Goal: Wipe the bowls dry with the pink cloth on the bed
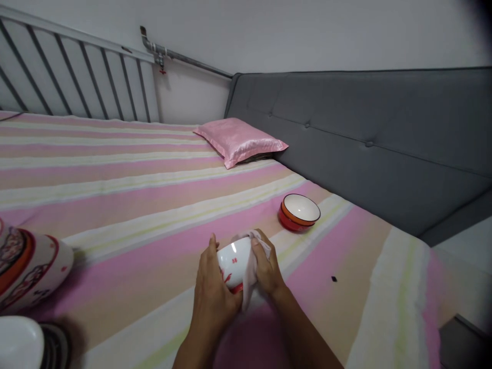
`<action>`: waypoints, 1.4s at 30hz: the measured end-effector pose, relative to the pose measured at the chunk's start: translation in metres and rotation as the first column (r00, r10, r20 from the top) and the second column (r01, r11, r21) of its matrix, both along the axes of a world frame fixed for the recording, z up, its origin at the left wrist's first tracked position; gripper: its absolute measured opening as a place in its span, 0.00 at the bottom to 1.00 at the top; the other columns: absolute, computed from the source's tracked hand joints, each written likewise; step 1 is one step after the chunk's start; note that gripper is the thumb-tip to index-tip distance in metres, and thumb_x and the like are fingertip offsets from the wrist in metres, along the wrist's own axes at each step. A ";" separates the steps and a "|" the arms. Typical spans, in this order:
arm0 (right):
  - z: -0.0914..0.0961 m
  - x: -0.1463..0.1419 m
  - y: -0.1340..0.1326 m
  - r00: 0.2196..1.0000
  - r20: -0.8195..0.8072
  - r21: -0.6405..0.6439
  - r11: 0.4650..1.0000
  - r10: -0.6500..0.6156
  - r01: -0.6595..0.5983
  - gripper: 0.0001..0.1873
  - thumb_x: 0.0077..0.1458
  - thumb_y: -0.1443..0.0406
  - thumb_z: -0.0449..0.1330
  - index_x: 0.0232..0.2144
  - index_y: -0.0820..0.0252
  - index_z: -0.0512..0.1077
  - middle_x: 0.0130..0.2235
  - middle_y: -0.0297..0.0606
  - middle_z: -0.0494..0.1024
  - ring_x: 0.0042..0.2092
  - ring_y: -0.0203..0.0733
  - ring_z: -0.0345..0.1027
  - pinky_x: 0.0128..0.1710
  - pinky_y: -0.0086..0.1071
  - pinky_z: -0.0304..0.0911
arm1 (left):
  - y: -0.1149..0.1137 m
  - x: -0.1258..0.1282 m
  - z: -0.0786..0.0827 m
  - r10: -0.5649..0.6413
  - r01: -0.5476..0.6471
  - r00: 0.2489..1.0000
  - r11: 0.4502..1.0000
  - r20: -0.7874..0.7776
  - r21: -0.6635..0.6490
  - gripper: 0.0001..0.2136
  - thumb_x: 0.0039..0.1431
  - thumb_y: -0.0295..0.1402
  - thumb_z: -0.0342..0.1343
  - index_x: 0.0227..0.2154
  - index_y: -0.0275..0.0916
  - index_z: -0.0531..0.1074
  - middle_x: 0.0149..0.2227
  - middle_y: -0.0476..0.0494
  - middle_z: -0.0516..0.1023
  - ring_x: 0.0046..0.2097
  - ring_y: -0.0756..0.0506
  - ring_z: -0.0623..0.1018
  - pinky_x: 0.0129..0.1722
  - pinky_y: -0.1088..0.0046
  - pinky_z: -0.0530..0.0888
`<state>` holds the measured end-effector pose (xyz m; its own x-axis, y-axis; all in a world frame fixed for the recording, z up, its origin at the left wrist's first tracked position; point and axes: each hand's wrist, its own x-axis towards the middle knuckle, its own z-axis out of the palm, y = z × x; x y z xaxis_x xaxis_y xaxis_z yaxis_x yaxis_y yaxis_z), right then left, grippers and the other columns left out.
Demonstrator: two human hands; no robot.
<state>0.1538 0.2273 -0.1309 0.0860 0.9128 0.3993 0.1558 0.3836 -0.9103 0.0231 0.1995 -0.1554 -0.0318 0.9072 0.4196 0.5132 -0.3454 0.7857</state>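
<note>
Between my two hands, over the striped bedsheet [154, 225], is a white bowl [233, 261] with red markings and a red base, tipped on its side. My left hand [212, 287] is wrapped round its left side. On the right side, my right hand [268, 264] presses a pale pinkish cloth [250, 274] against the bowl. The bowl's opening faces away and is hidden. Just beyond my right hand, red bowls [299, 212] with a white inside and dark rim sit stacked upright on the bed.
At the left edge lie white bowls [54, 261] with red and orange patterns, and a white dish [21, 341] on darker dishes. A pink pillow [246, 138] rests near the grey headboard [346, 118]. A small dark piece [334, 279] lies on the sheet at right.
</note>
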 end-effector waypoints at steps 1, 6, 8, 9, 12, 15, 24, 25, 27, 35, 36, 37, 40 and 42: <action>-0.005 0.002 0.004 0.996 -0.087 -0.043 0.999 0.005 -0.009 0.16 0.62 0.57 0.48 0.35 0.60 0.70 0.34 0.36 0.72 0.37 0.40 0.65 0.39 0.31 0.61 | 0.000 0.001 -0.001 0.026 -0.022 0.998 0.997 0.057 -0.079 0.50 0.40 0.30 0.60 0.66 0.37 0.40 0.56 0.31 0.62 0.55 0.34 0.67 0.51 0.54 0.68; -0.032 0.006 0.022 0.903 -0.405 -0.222 0.973 -0.142 0.054 0.14 0.55 0.55 0.55 0.30 0.60 0.72 0.32 0.34 0.74 0.39 0.40 0.66 0.42 0.29 0.61 | 0.000 0.002 0.004 0.135 -0.058 0.973 0.930 0.189 -0.363 0.50 0.32 0.37 0.65 0.61 0.33 0.48 0.47 0.34 0.70 0.43 0.38 0.75 0.44 0.58 0.72; -0.040 0.005 0.026 0.844 -0.478 -0.317 0.944 -0.245 0.094 0.14 0.52 0.55 0.57 0.33 0.59 0.74 0.37 0.35 0.76 0.43 0.41 0.67 0.46 0.30 0.61 | 0.000 0.001 0.008 0.140 -0.062 0.974 0.918 0.175 -0.392 0.42 0.33 0.37 0.65 0.55 0.35 0.55 0.41 0.38 0.73 0.38 0.39 0.76 0.39 0.60 0.73; -0.042 0.004 0.026 0.821 -0.498 -0.350 0.931 -0.278 0.103 0.15 0.51 0.55 0.58 0.35 0.59 0.74 0.39 0.36 0.76 0.45 0.42 0.67 0.47 0.31 0.60 | 0.000 0.001 0.009 0.135 -0.059 0.976 0.918 0.169 -0.393 0.38 0.34 0.36 0.64 0.51 0.36 0.58 0.39 0.40 0.74 0.36 0.40 0.76 0.37 0.62 0.73; -0.039 0.003 0.024 0.809 -0.514 -0.335 0.935 -0.284 0.115 0.15 0.52 0.55 0.58 0.36 0.58 0.75 0.40 0.34 0.76 0.46 0.41 0.67 0.48 0.30 0.60 | 0.002 -0.003 0.011 0.082 -0.022 0.982 0.944 0.169 -0.329 0.32 0.34 0.32 0.62 0.48 0.38 0.60 0.38 0.42 0.74 0.36 0.42 0.77 0.36 0.65 0.73; -0.026 0.001 0.017 0.882 -0.449 -0.180 0.981 -0.145 0.070 0.13 0.56 0.57 0.54 0.32 0.58 0.75 0.34 0.33 0.75 0.40 0.39 0.68 0.43 0.29 0.61 | 0.003 -0.008 0.012 0.036 -0.013 0.993 0.981 0.113 -0.196 0.38 0.35 0.33 0.63 0.54 0.37 0.59 0.46 0.38 0.73 0.43 0.40 0.76 0.43 0.62 0.74; 0.009 -0.009 -0.010 0.993 0.112 0.112 0.993 0.028 -0.041 0.16 0.63 0.61 0.46 0.43 0.59 0.71 0.40 0.40 0.73 0.44 0.44 0.67 0.45 0.37 0.61 | -0.001 -0.015 0.019 -0.005 0.048 0.987 0.965 -0.163 0.258 0.39 0.42 0.30 0.60 0.61 0.36 0.57 0.45 0.36 0.74 0.43 0.39 0.75 0.41 0.62 0.75; 0.012 -0.010 -0.013 0.976 0.216 0.155 0.987 -0.005 -0.029 0.15 0.62 0.62 0.46 0.43 0.59 0.71 0.41 0.41 0.73 0.44 0.45 0.66 0.45 0.38 0.60 | -0.002 -0.014 0.019 -0.009 0.062 0.983 0.955 -0.182 0.290 0.37 0.44 0.29 0.59 0.61 0.36 0.57 0.46 0.36 0.73 0.44 0.39 0.75 0.42 0.61 0.74; 0.016 -0.012 -0.016 0.920 0.386 0.224 0.974 -0.069 -0.020 0.15 0.61 0.64 0.47 0.43 0.61 0.70 0.40 0.42 0.73 0.43 0.46 0.64 0.45 0.41 0.59 | -0.002 -0.013 0.019 -0.014 0.080 0.979 0.946 -0.206 0.315 0.35 0.46 0.26 0.56 0.61 0.37 0.56 0.47 0.35 0.73 0.46 0.40 0.74 0.44 0.61 0.74; 0.008 -0.010 -0.009 0.965 0.263 0.151 0.988 -0.005 -0.036 0.15 0.62 0.63 0.47 0.44 0.59 0.71 0.42 0.42 0.73 0.45 0.45 0.65 0.47 0.40 0.59 | -0.001 -0.012 0.016 -0.029 0.083 0.980 0.959 -0.196 0.271 0.36 0.48 0.26 0.56 0.62 0.38 0.55 0.48 0.35 0.71 0.46 0.39 0.73 0.44 0.60 0.73; 0.004 -0.010 -0.006 0.987 0.155 0.103 0.993 0.035 -0.052 0.16 0.62 0.62 0.46 0.44 0.59 0.71 0.43 0.41 0.73 0.45 0.44 0.66 0.47 0.38 0.60 | -0.001 -0.012 0.015 -0.023 0.074 0.982 0.962 -0.189 0.265 0.37 0.47 0.27 0.57 0.62 0.38 0.54 0.47 0.35 0.72 0.45 0.39 0.73 0.43 0.60 0.73; 0.001 -0.009 -0.004 0.996 0.039 0.052 0.996 0.075 -0.077 0.16 0.63 0.61 0.46 0.44 0.59 0.71 0.42 0.41 0.74 0.44 0.43 0.67 0.47 0.37 0.61 | -0.001 -0.012 0.015 -0.016 0.063 0.983 0.965 -0.184 0.255 0.38 0.46 0.28 0.57 0.63 0.37 0.53 0.46 0.35 0.72 0.45 0.39 0.73 0.43 0.59 0.73; -0.012 -0.009 0.005 0.961 -0.244 -0.068 0.987 0.126 -0.147 0.17 0.62 0.59 0.47 0.43 0.60 0.72 0.39 0.39 0.76 0.41 0.42 0.69 0.43 0.34 0.63 | 0.000 -0.010 0.014 0.012 0.021 0.987 0.978 -0.160 0.207 0.40 0.44 0.30 0.59 0.63 0.36 0.52 0.46 0.35 0.71 0.46 0.38 0.72 0.45 0.56 0.73; -0.021 -0.008 0.012 0.941 -0.333 -0.121 0.987 0.063 -0.109 0.17 0.60 0.57 0.50 0.39 0.61 0.73 0.36 0.37 0.77 0.40 0.41 0.70 0.43 0.32 0.63 | 0.001 -0.008 0.012 0.044 -0.030 0.993 0.991 -0.106 0.134 0.42 0.43 0.34 0.61 0.63 0.35 0.52 0.50 0.34 0.69 0.50 0.36 0.71 0.49 0.54 0.71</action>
<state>0.1457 0.2394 -0.1520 0.1094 0.9661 0.2341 -0.1869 0.2513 -0.9497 0.0153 0.2004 -0.1435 -0.0123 0.8429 0.5380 0.6073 -0.4212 0.6737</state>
